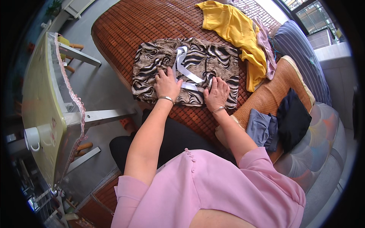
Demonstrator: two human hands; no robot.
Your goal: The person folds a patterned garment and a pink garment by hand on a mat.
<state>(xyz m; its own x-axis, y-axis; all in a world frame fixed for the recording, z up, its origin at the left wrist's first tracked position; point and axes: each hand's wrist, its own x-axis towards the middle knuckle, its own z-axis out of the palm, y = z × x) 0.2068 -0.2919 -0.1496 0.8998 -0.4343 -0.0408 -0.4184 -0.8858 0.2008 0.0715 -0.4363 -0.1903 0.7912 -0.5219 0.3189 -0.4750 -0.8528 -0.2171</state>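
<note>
A: What's the left grip point(167, 86) doing?
B: Lying palm down on the patterned cloth point(151, 57), fingers loosely spread, nothing clasped.

A: And the right grip point(217, 95)?
B: Also on the cloth, near its lower right part. Thumb apart from the fingers, fingers a little bent, nothing visibly gripped.

A: So where exactly is the cloth?
B: Under both grips and reaching beyond their fingertips, folded into a rough rectangle on the brown mat point(121, 28).

A: The white ribbon point(185, 71)?
B: On the cloth between the grips, just beside the left thumb. Whether they touch, I can't tell.

A: Anything right of the right grip?
B: A straw pillow point(279, 81) bearing grey cloth point(258, 125) and black cloth point(294, 123). Farther ahead, a yellow shirt point(232, 30).

A: Left of the left grip?
B: A desk point(40, 98), well apart, with a white cup point(32, 138).
</note>
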